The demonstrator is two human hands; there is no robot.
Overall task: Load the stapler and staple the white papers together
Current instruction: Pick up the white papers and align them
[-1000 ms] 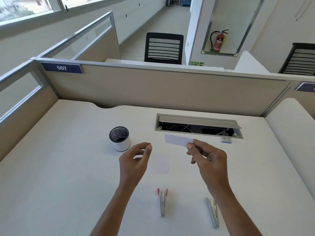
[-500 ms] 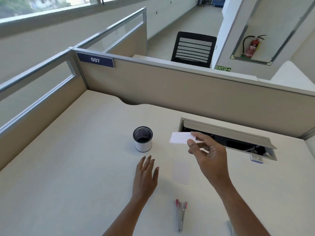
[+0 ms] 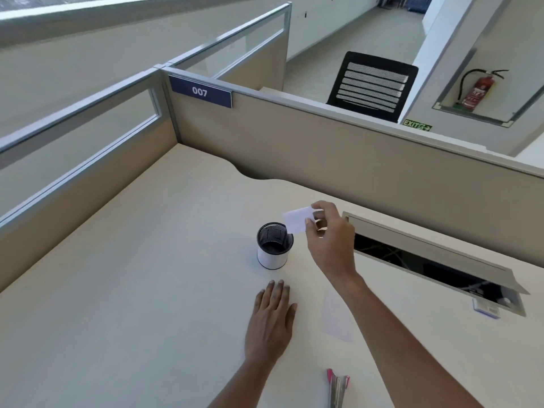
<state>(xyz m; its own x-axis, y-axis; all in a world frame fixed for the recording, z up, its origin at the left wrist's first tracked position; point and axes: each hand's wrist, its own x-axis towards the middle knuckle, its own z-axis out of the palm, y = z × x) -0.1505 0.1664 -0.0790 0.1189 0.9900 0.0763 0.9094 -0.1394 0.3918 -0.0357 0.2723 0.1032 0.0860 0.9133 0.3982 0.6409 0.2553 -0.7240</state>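
Note:
My right hand pinches a small white paper in the air, just above and to the right of a mesh pen cup. A second white paper lies flat on the desk, partly under my right forearm. My left hand rests flat on the desk with straight fingers, left of that paper. The stapler, silver with pink ends, lies at the bottom edge of the view, only partly visible.
An open cable tray with a raised lid is set into the desk at the right, a small staple box at its near corner. Beige partition walls enclose the desk at the back and left.
My right hand has carried the paper left, toward the pen cup. My left hand has dropped from the air to lie flat on the desk. The view has swung left.

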